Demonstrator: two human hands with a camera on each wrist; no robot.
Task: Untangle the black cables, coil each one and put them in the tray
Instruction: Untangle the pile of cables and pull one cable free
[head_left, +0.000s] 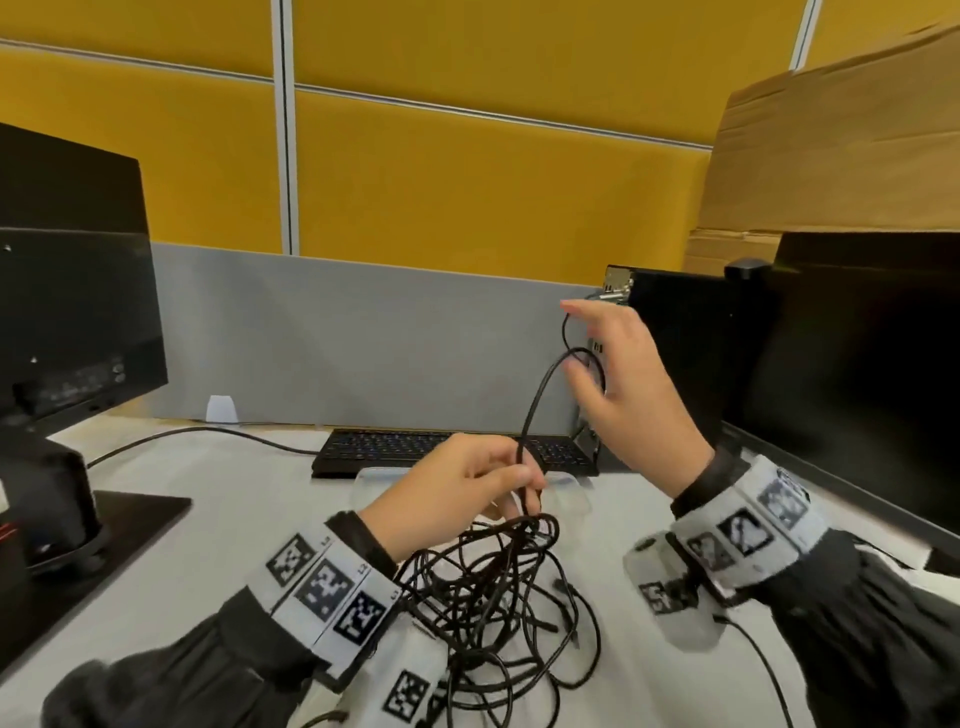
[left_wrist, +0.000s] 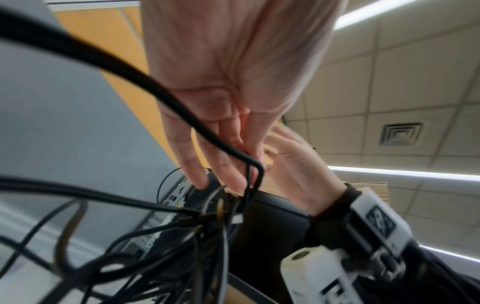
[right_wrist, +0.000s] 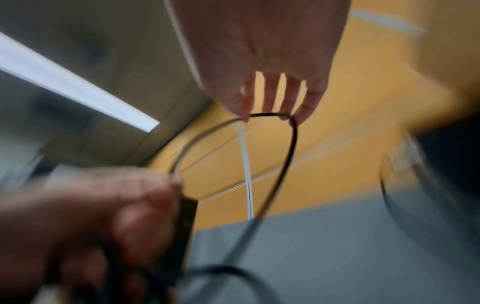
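A tangle of black cables (head_left: 493, 597) hangs and spills onto the white table near me. My left hand (head_left: 462, 488) pinches a few strands at the top of the tangle; the left wrist view shows its fingers (left_wrist: 228, 164) round a bent strand (left_wrist: 257, 170). One strand rises from there as a loop (head_left: 540, 395) to my right hand (head_left: 613, 379), which is raised higher with its fingers spread. The right wrist view shows that loop (right_wrist: 270, 115) lying across the fingertips (right_wrist: 303, 111). A clear tray (head_left: 569, 493) lies just behind the hands.
A black keyboard (head_left: 395, 447) sits behind the tray against a grey partition (head_left: 337, 338). Monitors stand at left (head_left: 67, 312) and right (head_left: 857, 374), with a computer case (head_left: 675, 338) and a cardboard box (head_left: 831, 156) at right. Another cable (head_left: 208, 431) crosses the table at left.
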